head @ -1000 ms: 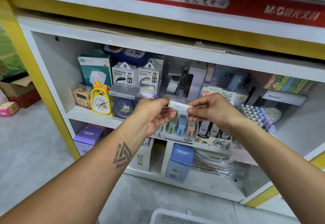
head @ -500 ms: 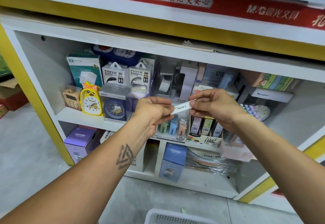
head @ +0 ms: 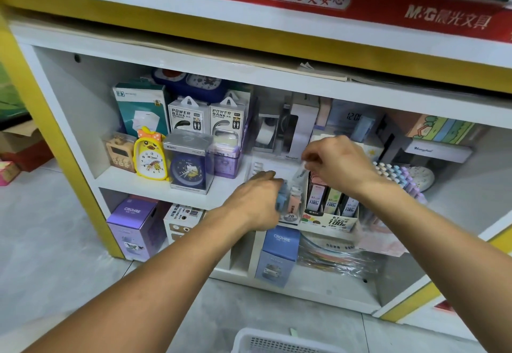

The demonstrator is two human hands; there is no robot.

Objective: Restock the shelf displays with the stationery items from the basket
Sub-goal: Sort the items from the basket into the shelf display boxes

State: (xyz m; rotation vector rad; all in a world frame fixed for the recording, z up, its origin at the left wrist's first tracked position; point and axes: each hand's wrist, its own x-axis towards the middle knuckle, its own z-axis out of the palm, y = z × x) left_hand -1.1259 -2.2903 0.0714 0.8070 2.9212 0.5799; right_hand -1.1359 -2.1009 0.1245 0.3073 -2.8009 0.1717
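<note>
Right hand poised over the lead display, slim white tube in its fingertips.
The right hand pinches the white tube, tilted, just above the clear display box; the left hand grips that box's left side.

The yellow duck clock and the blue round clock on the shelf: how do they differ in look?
The yellow duck clock stands bare, with a white face and an orange dotted bow on top. The blue round clock sits inside a clear plastic box and has a dark blue face. The duck clock is taller and narrower; the blue one is round. Both stand upright, side by side, on the same shelf board.
</note>
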